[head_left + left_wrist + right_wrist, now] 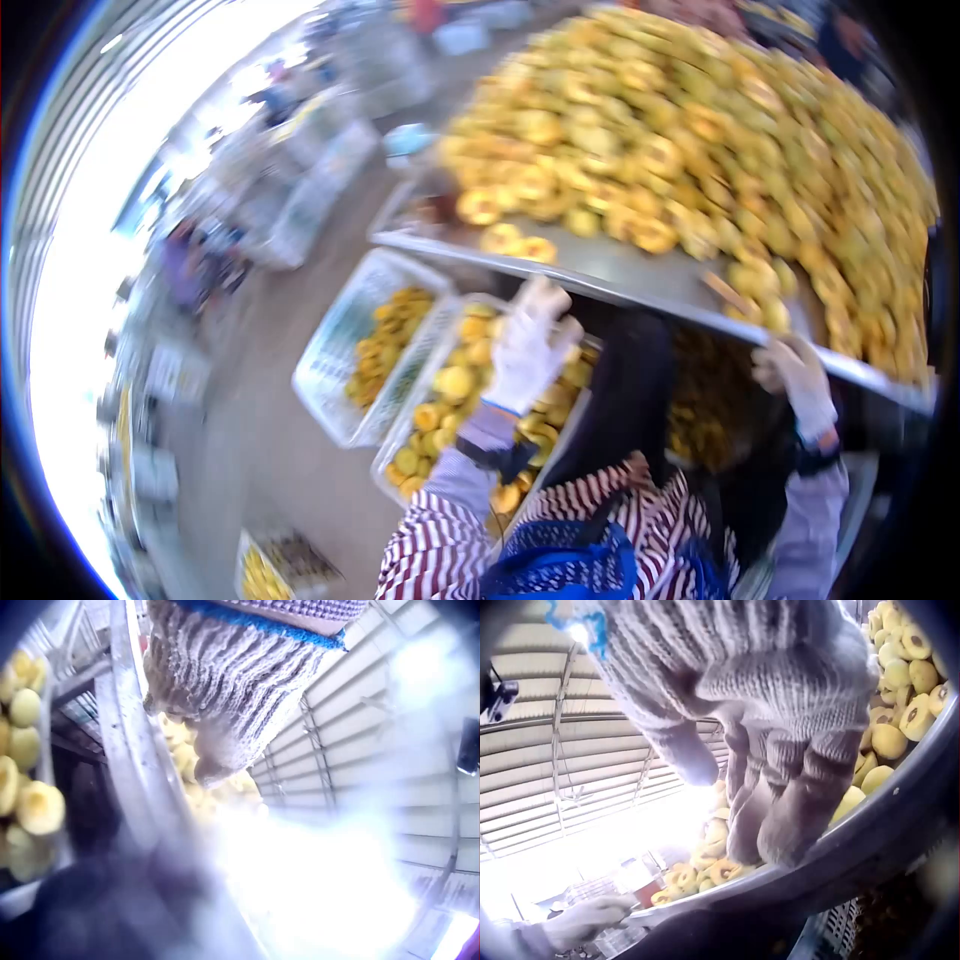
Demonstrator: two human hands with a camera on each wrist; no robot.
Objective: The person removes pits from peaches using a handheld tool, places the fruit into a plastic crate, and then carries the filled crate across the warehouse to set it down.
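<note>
Both hands wear white knit gloves and are at the near edge of a metal table (625, 282) heaped with halved yellow fruit (640, 130), peach-like, some with dark pit hollows. My left hand (530, 345) has its fingertips at the rim, above a crate of fruit; in the left wrist view the glove (232, 690) shows beside the metal edge. Farther right, my right hand (797, 382) is at the same rim. The right wrist view shows its loosely bent fingers (787, 802) right at the edge, thumb apart, no fruit in the palm.
A wood-coloured strip (728, 292) lies on the table near the right hand. Below the left hand stands a crate of fruit halves (455, 385), beside a white basket (325, 385) holding darker pieces. Another crate (265, 575) is on the floor. People and stacked crates (310, 205) are farther left.
</note>
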